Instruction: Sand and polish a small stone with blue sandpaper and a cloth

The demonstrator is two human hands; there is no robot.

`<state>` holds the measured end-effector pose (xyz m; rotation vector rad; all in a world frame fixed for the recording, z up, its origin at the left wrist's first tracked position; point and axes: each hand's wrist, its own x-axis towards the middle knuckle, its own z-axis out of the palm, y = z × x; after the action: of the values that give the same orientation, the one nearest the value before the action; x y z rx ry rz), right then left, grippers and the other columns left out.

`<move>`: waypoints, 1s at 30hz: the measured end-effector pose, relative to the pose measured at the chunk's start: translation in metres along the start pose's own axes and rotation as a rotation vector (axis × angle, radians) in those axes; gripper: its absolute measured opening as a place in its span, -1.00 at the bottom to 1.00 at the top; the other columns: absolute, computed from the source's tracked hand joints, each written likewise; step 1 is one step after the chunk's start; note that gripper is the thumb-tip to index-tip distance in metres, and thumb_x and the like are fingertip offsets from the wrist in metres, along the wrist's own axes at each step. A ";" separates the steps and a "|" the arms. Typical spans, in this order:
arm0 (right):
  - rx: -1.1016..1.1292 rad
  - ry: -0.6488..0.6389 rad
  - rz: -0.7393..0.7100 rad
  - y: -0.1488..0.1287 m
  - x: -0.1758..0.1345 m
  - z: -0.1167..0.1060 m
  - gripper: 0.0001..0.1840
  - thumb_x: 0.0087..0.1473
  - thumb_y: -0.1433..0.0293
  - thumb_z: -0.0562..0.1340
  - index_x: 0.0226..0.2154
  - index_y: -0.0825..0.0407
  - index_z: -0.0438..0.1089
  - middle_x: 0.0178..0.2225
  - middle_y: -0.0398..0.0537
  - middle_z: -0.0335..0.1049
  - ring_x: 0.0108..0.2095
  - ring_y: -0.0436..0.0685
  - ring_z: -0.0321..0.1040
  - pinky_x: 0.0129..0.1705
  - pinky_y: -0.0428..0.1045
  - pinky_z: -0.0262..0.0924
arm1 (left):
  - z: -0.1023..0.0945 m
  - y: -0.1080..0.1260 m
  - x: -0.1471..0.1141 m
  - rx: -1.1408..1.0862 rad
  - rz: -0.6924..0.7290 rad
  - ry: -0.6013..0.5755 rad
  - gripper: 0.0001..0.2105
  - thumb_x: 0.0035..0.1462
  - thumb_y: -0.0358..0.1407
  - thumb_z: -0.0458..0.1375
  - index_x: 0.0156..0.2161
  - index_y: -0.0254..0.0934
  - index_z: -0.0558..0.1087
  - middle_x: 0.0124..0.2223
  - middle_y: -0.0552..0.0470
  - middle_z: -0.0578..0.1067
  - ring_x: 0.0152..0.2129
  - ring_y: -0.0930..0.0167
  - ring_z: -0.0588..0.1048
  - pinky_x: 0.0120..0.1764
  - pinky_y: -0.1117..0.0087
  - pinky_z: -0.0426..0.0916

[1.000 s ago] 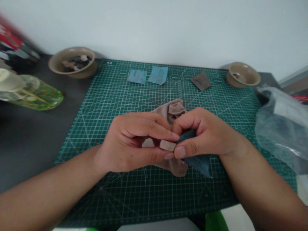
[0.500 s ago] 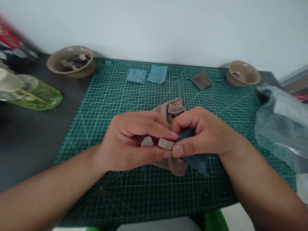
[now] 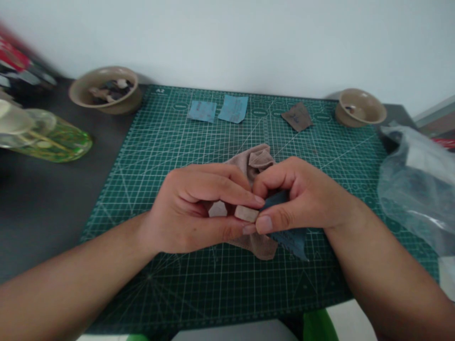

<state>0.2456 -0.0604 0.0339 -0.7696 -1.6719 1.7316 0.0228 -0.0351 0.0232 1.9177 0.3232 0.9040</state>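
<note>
Beige block (image 3: 246,214) between left fingers (image 3: 231,190)

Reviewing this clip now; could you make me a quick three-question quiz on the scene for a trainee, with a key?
1. Multiple choice: what does the left hand pinch between thumb and fingers?
A) the bag
B) the block
C) the bottle

2. True or false: the right bowl is fuller than the left bowl.

3. Count: how many blue sheets lie near the far edge of the mat?

Key:
1. B, the block.
2. False; the left bowl holds a pile of pieces, and the right bowl shows far less inside.
3. Two.
</note>
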 end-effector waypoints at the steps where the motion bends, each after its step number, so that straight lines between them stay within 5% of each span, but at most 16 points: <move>1: -0.002 -0.001 -0.005 0.000 0.000 0.000 -0.82 -0.08 0.45 0.55 -0.43 0.11 0.58 -0.56 -0.26 0.44 -0.56 -0.13 0.31 -0.55 -0.24 0.11 | 0.000 0.000 0.000 0.002 0.000 -0.003 -0.88 0.18 -0.28 0.41 -0.16 -0.10 0.65 -0.25 0.03 0.65 -0.45 0.45 0.62 -0.42 0.52 0.53; 30: -0.054 0.006 0.030 -0.002 -0.001 0.002 -0.78 -0.03 0.35 0.54 -0.43 0.11 0.55 -0.54 -0.26 0.41 -0.53 -0.12 0.26 -0.53 -0.21 0.10 | 0.000 0.004 -0.002 -0.011 -0.035 -0.011 -0.89 0.18 -0.37 0.40 -0.18 -0.17 0.65 -0.24 0.04 0.62 -0.42 0.48 0.61 -0.38 0.55 0.52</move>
<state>0.2451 -0.0623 0.0362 -0.8277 -1.7179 1.7089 0.0213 -0.0381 0.0254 1.9012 0.3434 0.8704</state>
